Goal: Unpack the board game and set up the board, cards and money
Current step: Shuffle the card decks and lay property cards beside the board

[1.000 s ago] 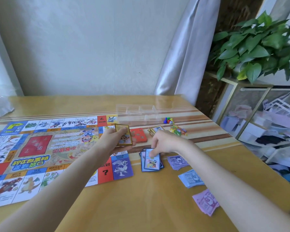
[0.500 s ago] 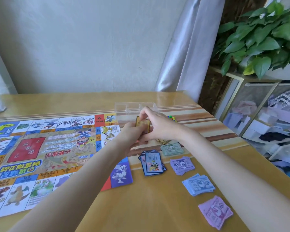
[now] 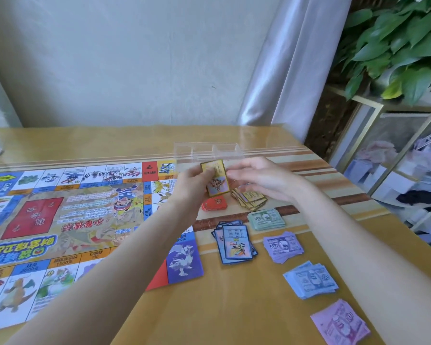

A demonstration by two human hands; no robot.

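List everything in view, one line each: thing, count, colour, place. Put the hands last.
game board: one, multicoloured, flat on table's left side
table: one, yellow-brown, fills foreground
clear tray: one, transparent, behind the hands
yellow card: one, yellow-bordered, held up above table
yellow card pile: one, yellow, under right hand
red card pile: one, red, beside the board
blue card pile: one, blue, right of board
money stacks: four, green, purple, blue, pink, in a row toward near right edge
plant: one, green, on shelf at right
curtain: one, pale grey, behind table
left hand: pinches the yellow card
right hand: fingers relaxed, beside the card
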